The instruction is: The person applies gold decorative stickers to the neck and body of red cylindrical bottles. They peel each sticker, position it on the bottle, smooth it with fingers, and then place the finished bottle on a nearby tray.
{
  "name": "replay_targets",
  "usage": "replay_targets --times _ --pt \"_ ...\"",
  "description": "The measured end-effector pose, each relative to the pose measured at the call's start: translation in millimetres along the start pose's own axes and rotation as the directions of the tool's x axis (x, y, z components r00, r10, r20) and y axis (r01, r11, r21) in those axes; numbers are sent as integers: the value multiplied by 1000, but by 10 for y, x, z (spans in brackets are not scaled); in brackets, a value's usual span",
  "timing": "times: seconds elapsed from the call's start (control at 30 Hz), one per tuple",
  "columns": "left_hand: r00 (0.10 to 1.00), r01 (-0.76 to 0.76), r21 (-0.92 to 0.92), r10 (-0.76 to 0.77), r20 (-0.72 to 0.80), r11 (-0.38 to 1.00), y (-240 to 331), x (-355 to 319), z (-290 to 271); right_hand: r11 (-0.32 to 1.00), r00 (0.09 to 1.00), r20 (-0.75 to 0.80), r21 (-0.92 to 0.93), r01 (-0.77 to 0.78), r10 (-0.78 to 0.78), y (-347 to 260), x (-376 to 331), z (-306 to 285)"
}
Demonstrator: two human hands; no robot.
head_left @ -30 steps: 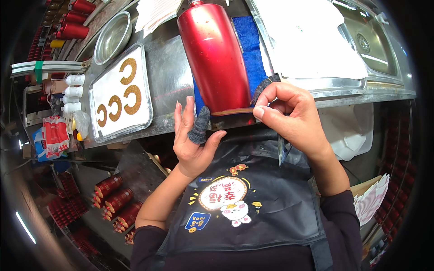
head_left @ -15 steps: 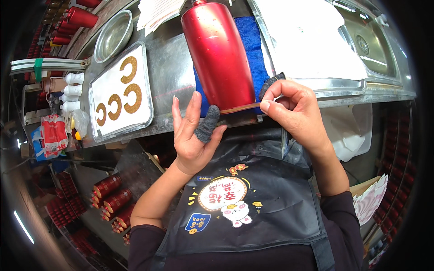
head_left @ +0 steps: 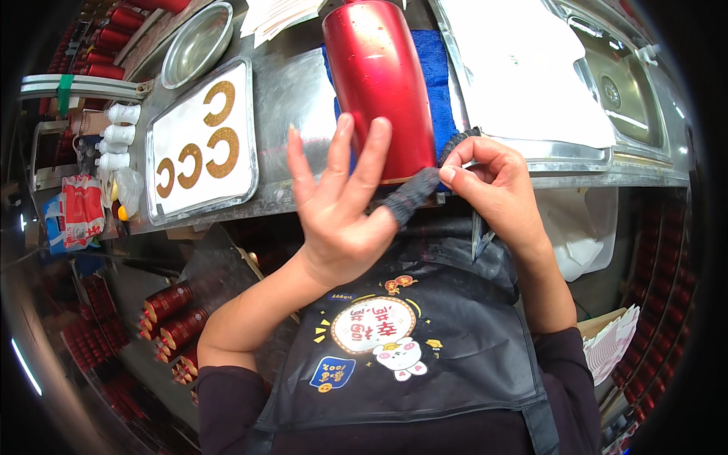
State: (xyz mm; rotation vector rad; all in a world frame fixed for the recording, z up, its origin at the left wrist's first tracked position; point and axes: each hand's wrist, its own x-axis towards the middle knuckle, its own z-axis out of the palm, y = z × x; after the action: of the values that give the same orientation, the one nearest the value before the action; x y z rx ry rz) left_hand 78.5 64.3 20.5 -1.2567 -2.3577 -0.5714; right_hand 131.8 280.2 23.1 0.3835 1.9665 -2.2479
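- Hands, two, bare: left hand (head_left: 334, 220) raised palm up with fingers spread wide, a dark grey knitted finger cot (head_left: 409, 199) over its thumb; right hand (head_left: 497, 189) pinching the open end of that cot between thumb and forefinger, the other fingers curled in. Both held above the near edge of the tabletop.
- Tabletop (head_left: 296, 91), steel, scuffed, running across the upper part of the view.
- Red metal cylinder (head_left: 379, 76), large, glossy, lying on a blue towel (head_left: 436, 68); its near end sits just behind the spread left fingers and beside the right hand.
- White cloth (head_left: 523, 68), wide, spread to the right of the cylinder, reaching a sink basin (head_left: 618, 76) further right.
- Tray (head_left: 163, 171), flat, pale, left of the cylinder, carrying four gold C-shaped pieces (head_left: 220, 140).
- Steel bowl (head_left: 197, 42), round, beyond the tray.
- Dark apron (head_left: 425, 364) on the person, with a cartoon print on the chest.
- Red tubes (head_left: 174, 303), stacked under the tabletop at lower left; more red ones at upper left.
- Small white bottles (head_left: 117, 136), in a row left of the tray.
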Motion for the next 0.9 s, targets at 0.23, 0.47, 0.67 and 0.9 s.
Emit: replay_targets --times 0.23,0.47,0.67,0.9 --pt "977 151 -197 -177 -118 969 -85 115 190 989 995 -87 -130 -68 57 2 -49 -3" --pt "892 351 -744 -444 81 569 -139 -146 88 945 954 -183 -273 182 -236 25 -134 311" --pt "775 438 -889 -558 297 135 -33 -184 126 712 820 -138 -589 383 -555 90 -2 477" --pt "777 434 -889 -560 288 145 8 -181 148 738 831 -155 -566 368 -534 116 14 471"
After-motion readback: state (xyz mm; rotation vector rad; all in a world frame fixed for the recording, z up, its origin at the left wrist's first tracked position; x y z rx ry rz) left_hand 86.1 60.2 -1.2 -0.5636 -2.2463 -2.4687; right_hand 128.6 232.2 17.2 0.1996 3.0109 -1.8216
